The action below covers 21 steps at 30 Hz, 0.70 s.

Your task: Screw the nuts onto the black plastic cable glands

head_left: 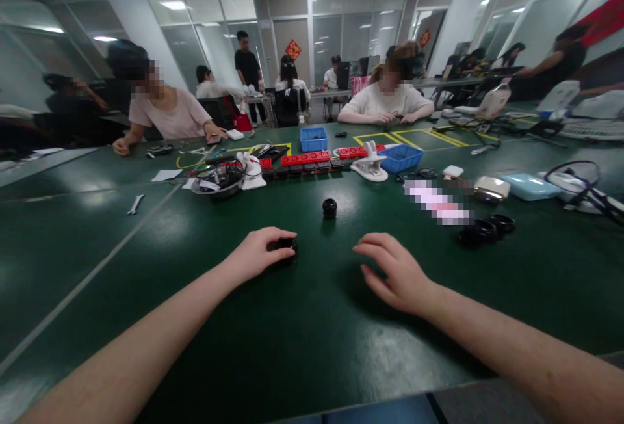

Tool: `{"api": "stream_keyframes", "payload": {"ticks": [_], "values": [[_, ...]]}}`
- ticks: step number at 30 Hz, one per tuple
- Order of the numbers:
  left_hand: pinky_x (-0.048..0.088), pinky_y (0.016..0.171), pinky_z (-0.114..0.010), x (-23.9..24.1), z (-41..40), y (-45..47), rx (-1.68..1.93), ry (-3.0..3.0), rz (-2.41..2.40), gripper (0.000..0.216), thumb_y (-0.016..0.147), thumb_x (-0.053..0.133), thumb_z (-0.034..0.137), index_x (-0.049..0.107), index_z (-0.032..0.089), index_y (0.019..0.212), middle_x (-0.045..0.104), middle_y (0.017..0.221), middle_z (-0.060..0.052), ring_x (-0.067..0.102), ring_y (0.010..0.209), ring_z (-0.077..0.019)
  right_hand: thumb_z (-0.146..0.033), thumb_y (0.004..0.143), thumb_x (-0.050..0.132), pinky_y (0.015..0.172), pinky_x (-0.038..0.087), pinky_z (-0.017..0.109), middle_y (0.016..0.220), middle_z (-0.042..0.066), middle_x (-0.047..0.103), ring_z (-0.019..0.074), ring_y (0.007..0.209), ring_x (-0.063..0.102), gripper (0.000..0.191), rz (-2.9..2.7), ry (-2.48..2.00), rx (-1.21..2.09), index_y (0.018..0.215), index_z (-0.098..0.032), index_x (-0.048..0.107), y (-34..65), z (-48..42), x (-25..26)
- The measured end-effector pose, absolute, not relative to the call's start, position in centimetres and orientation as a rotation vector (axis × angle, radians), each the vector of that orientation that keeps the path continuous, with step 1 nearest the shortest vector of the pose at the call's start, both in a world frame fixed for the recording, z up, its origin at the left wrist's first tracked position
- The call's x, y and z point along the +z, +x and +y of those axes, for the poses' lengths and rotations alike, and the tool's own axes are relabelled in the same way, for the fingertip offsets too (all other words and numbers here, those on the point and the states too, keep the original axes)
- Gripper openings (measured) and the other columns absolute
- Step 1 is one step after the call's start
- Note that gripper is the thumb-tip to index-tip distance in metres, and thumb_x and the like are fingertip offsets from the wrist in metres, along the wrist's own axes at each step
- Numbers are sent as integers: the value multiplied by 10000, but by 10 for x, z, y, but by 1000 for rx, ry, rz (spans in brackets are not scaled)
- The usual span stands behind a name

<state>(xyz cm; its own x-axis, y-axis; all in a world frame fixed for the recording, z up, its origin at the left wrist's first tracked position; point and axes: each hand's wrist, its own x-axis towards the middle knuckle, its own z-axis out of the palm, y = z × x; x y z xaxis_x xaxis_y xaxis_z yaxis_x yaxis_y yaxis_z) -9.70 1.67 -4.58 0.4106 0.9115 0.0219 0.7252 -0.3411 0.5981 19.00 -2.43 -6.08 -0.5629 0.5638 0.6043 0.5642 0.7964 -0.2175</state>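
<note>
My left hand [258, 251] rests on the dark green table [312, 333], its fingers curled around a small black round part [286, 244] that peeks out at the fingertips. My right hand [394, 274] hovers just above the table to the right, fingers apart and bent downward, holding nothing. A second small black cylindrical part [329, 207] stands upright on the table beyond and between both hands, apart from them.
Black rings [482, 229] lie at the right. Further back are a bowl of cables [218, 181], red strips [305, 159], two blue bins [313, 138], a white device [370, 165] and a wrench [135, 203]. People sit along the far side.
</note>
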Motion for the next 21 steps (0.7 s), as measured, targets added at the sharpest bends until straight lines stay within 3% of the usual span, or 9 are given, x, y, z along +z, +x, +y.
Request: {"api": "stream_keyframes", "payload": {"ticks": [4, 9, 21], "values": [[431, 871, -319, -44, -2, -88, 463, 2174, 1303, 350, 780, 595, 375, 596, 256, 1108, 595, 1085, -22, 555, 990, -193, -141, 783, 464, 839, 453, 376, 1080, 108, 502, 209, 998, 492, 323, -2312, -817, 288, 1104, -177, 462, 164, -27, -73], [424, 852, -309, -42, -23, -72, 410, 2178, 1156, 346, 759, 640, 317, 602, 273, 1100, 590, 1066, -14, 560, 966, -193, -159, 788, 454, 733, 470, 367, 954, 70, 520, 173, 800, 514, 271, -2017, -1064, 555, 1058, -187, 464, 161, -15, -84], [431, 776, -257, -38, -32, -46, 352, 2213, 909, 420, 677, 729, 338, 616, 268, 1076, 591, 963, -6, 578, 881, -171, -152, 770, 459, 663, 462, 329, 907, 50, 533, 145, 712, 507, 260, -1959, -1169, 723, 1028, -175, 478, 159, -6, -88]]}}
